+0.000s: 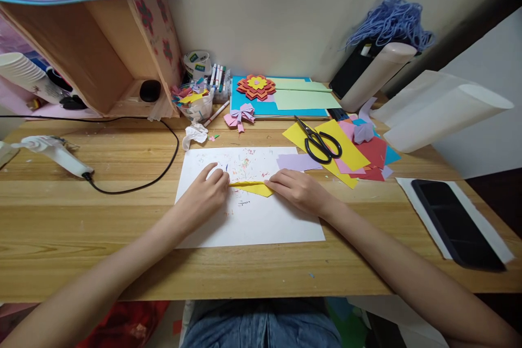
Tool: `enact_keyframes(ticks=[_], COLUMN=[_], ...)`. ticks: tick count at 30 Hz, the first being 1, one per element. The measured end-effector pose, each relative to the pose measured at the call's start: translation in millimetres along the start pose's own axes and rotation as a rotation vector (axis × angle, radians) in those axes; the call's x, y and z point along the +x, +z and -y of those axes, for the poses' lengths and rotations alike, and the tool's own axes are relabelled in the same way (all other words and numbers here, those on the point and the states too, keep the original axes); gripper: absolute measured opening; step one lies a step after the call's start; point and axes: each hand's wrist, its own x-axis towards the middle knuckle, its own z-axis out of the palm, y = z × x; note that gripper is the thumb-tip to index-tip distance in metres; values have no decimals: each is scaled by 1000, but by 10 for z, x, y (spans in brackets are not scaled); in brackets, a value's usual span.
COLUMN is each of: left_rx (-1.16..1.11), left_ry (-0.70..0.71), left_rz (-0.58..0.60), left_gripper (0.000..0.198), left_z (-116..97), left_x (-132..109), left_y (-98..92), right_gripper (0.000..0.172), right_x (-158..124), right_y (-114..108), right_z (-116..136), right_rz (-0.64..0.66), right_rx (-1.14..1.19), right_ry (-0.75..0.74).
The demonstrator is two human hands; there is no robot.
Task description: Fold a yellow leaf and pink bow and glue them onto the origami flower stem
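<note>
A strip of yellow paper (255, 188) with folds along its upper edge lies across the white sheet (253, 228). My left hand (212, 187) pinches its left end, fingers curled. At the right end, my right hand (299, 190) has its fingers pressed together on the paper. Coloured marks and specks dot the white sheet around it. Just beyond my right hand lies a piece of lilac paper (299, 162). Black-handled scissors (320, 144) rest on yellow sheets (350, 147) farther to the right.
A glue gun (59, 155) with a black cord lies at left. Behind stand a tub of paper scraps (196, 103), markers (218, 76), and a layered paper flower (256, 88) on a blue sheet. Red paper scraps (373, 152) and a phone (457, 223) are at right.
</note>
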Motion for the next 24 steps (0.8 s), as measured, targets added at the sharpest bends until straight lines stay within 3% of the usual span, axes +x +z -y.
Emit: enact_keyframes(ticks=[5,10,13,16,24], left_rx=[93,-47,-273,-417,-464], left_ry=[-96,-309,-148,-12,-93], left_rz=[128,26,-20,21,105], left_gripper=[34,45,56,68,67], left_z=[-177,-278,-360,-441,-544], left_x=[-80,-5,86,133,96], left_y=[-34,-69,-62,-7,83], right_gripper=[26,24,25,26,25], right_x=[10,7,-1,-1,3], right_y=[-3,14,16,11,5], right_z=[2,-2,-2,0,6], right_rz=[-14,-9,9,18,17], right_rx=[0,-5,-16,-25,-21], right_ry=[6,1,-4,-15,-15])
